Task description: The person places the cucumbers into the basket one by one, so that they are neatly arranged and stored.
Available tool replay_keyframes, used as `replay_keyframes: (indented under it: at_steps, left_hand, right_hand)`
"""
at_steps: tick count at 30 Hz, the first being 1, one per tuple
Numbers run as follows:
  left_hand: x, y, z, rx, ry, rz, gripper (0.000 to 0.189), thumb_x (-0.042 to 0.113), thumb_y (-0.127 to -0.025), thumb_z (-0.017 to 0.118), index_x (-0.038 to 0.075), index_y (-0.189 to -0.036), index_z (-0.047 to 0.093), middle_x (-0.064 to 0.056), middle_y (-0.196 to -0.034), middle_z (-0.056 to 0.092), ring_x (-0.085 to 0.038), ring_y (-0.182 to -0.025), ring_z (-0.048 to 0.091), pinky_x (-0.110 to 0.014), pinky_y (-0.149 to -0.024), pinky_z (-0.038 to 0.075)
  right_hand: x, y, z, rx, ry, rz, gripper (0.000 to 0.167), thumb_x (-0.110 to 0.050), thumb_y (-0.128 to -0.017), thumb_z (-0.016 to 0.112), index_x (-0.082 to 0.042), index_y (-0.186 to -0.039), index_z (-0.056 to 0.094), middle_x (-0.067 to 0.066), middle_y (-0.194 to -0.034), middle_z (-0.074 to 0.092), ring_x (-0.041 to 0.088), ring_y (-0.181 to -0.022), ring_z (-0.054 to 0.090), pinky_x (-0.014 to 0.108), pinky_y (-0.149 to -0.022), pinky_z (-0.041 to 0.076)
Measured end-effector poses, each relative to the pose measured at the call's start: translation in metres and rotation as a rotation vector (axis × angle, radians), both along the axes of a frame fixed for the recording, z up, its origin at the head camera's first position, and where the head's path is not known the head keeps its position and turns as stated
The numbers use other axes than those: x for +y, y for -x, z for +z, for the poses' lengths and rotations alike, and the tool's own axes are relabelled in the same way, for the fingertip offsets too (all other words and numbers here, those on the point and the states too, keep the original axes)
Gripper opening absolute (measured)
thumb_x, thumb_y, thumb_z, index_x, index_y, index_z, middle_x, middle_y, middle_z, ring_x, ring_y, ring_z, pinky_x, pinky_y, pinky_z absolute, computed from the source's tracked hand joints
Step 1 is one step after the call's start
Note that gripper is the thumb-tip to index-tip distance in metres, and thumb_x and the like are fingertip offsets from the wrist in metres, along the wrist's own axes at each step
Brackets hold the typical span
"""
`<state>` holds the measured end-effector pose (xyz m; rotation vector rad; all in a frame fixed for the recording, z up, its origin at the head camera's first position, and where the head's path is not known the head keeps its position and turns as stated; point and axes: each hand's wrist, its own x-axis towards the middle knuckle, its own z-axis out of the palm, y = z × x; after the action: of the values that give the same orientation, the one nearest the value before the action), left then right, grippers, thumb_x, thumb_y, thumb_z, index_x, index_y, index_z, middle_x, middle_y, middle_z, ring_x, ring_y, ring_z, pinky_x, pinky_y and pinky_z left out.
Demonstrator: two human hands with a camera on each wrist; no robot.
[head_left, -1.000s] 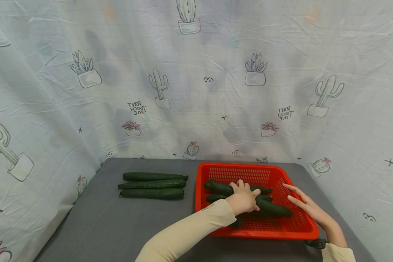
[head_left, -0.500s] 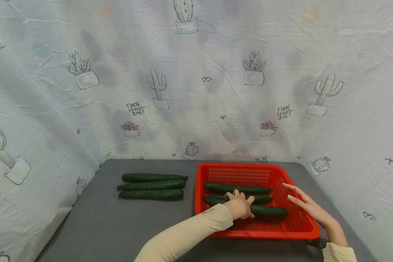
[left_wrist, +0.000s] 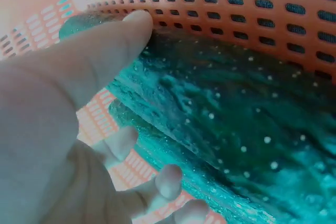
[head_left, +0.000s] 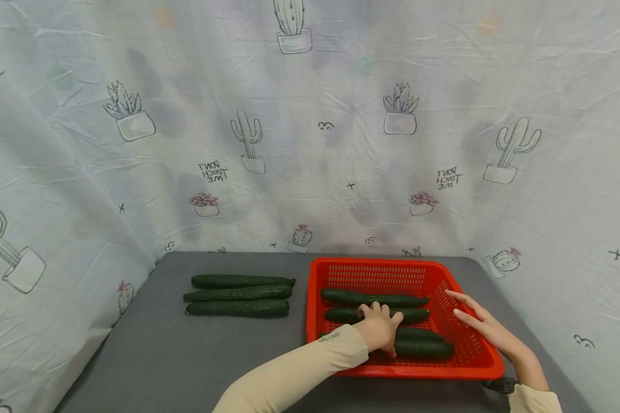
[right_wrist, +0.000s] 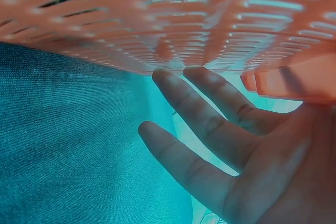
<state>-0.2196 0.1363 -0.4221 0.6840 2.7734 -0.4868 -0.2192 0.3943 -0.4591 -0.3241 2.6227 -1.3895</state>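
A long dark-green cucumber (head_left: 425, 349) has shifted toward the person inside the red slotted-plastic basket (head_left: 408, 371) — left hand (head_left: 379, 331) over it, fingers spread, thumb apparently touching. Right hand (head_left: 488, 328), fingers apart, is beside the basket.

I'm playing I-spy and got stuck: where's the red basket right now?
In the head view, the red basket sits on the right half of the grey table, to the right of three cucumbers, with the right hand at its right side.
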Motion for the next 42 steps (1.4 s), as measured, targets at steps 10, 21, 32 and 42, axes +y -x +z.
replay_keyframes:
  at_steps: [10,21,32,42]
  left_hand:
    - [-0.003,0.015,-0.005,0.097,0.047,-0.097,0.081,0.077,-0.059,0.063,0.048,-0.127,0.029,0.012,-0.129,0.034,-0.012,-0.120,0.034,-0.037,-0.100,0.032]
    - [-0.017,0.018,0.006,0.093,-0.034,-0.097,0.074,0.073,-0.064,0.063,0.044,-0.125,0.033,0.010,-0.126,0.036,-0.013,-0.115,0.035,-0.034,-0.098,0.031]
    - [-0.037,0.023,0.019,0.083,-0.207,-0.062,0.053,0.065,-0.072,0.064,0.035,-0.108,0.039,0.006,-0.114,0.039,-0.015,-0.101,0.035,-0.034,-0.088,0.029]
    - [-0.058,0.017,0.037,0.116,-0.338,-0.070,0.050,0.063,-0.074,0.062,0.031,-0.105,0.041,0.005,-0.106,0.039,-0.016,-0.092,0.033,-0.033,-0.077,0.025]
  right_hand:
    - [0.000,-0.001,0.000,0.002,0.000,-0.002,0.051,-0.026,-0.101,0.039,-0.012,-0.147,0.022,0.021,-0.151,0.010,0.047,-0.133,0.013,0.068,-0.088,0.030]
    - [0.000,-0.001,0.001,0.001,0.003,0.002,0.050,-0.025,-0.101,0.039,-0.012,-0.147,0.022,0.021,-0.151,0.010,0.047,-0.133,0.012,0.068,-0.088,0.030]
    - [0.001,-0.001,-0.001,-0.001,-0.006,0.000,0.050,-0.026,-0.101,0.038,-0.013,-0.147,0.022,0.022,-0.151,0.011,0.046,-0.132,0.014,0.068,-0.088,0.030]
    - [-0.001,-0.002,0.001,0.006,0.011,0.008,0.051,-0.024,-0.101,0.038,-0.012,-0.147,0.021,0.021,-0.151,0.011,0.046,-0.132,0.013,0.066,-0.089,0.031]
